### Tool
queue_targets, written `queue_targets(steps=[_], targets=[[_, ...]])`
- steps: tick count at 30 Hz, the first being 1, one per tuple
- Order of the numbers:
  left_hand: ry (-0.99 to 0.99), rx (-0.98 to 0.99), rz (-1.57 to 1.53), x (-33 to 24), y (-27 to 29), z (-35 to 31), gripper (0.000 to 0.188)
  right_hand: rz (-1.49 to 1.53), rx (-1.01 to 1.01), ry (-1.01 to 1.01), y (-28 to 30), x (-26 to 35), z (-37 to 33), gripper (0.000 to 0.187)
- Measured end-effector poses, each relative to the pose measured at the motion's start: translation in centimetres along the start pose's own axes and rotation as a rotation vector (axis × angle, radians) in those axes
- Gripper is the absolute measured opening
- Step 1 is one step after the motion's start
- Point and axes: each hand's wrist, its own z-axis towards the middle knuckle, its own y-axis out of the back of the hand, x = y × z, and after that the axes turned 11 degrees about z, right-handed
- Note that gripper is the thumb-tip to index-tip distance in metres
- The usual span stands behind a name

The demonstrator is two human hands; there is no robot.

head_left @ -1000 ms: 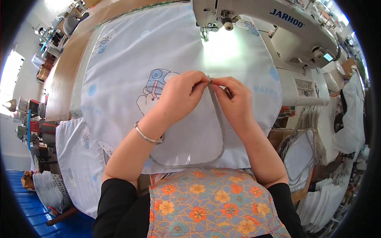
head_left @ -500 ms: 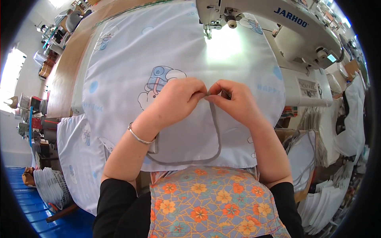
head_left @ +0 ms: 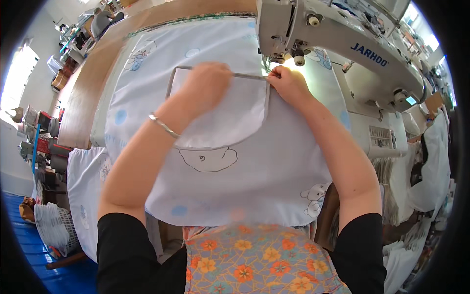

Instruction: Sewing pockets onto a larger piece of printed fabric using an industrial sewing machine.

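A white fabric panel with grey edge binding (head_left: 230, 110) lies flat on a larger white printed cloth (head_left: 245, 191) that shows cartoon animals and blue dots. My right hand (head_left: 292, 87) pinches the panel's far right corner, close beside the needle and presser foot of a sewing machine (head_left: 338, 36). Over the panel's far edge is my left hand (head_left: 208, 83), wearing a bracelet at the wrist; motion smears its fingers, so their grip cannot be made out. The machine's lamp lights the cloth around the needle.
A wooden table edge (head_left: 81, 98) runs along the left. A white basket (head_left: 68, 225) with a stack of pale pieces stands low at the left on a blue surface (head_left: 29, 245). White fabric pieces (head_left: 431, 161) hang and lie piled at the right.
Both hands have moved away from me toward the machine, carrying the grey-bound panel up to the needle area. My left hand has separated from the right and is blurred.
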Motion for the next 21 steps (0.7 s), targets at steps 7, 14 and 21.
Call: queue_targets(steps=[7,14,21], targets=[[0.025,-0.110,-0.313,-7.0,-4.1,2.8,0.030,-0.218,-0.082,0.075,0.1,0.1,-0.1,0.018],[-0.007,-0.168,-0.215,-6.9,-5.0,3.3,0.037,-0.305,-0.069,0.409,1.3,0.2,-2.9,0.026],[0.034,-0.149,-0.244,-6.8,-4.9,3.5,0.036,-0.307,-0.054,0.350,1.7,0.5,-3.6,0.029]])
